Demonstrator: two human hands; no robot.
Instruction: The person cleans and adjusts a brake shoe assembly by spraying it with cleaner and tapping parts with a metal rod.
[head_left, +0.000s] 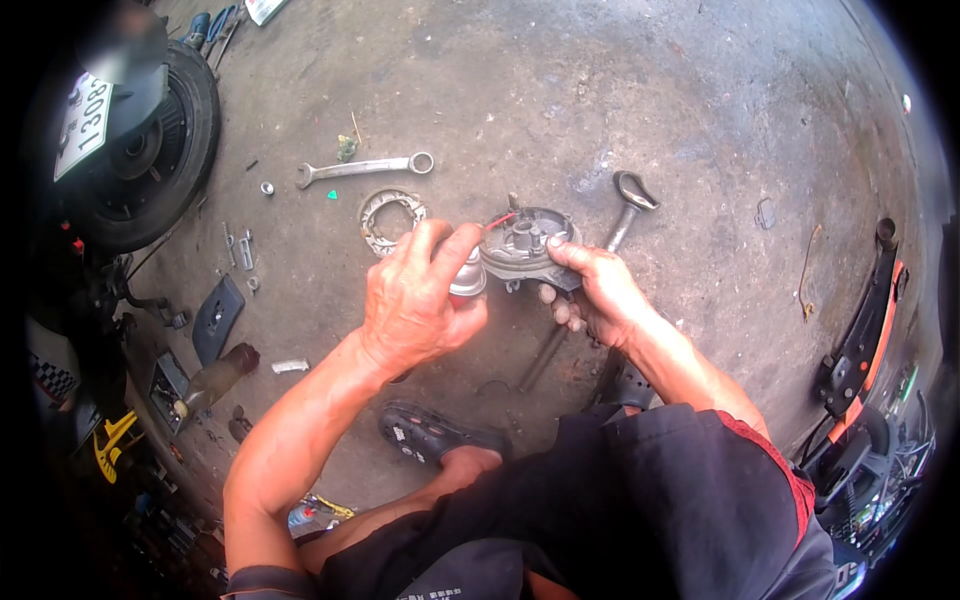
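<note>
A stained, oil-marked concrete floor (pixel 620 90) fills the view, with a person crouching over it. At the centre, the right hand (pixel 597 292) holds a round grey metal hub plate (pixel 528 245) by its lower right edge, thumb on top and fingers curled under, face up and roughly level. The left hand (pixel 415 305) sits just at nine o'clock from the plate, its grip closed around a small silvery can (pixel 468 277) whose thin red tube (pixel 500 221) points toward two o'clock, reaching the plate's near rim. So the plate lies right of the left hand, and the can's long axis runs toward it.

On the floor, a ring-shaped part (pixel 388 215) lies at ten o'clock from the hands, a wrench (pixel 362 169) beyond it, and a long-handled tool (pixel 612 240) runs under the right hand. A small wheel (pixel 150 150) stands at far left.
</note>
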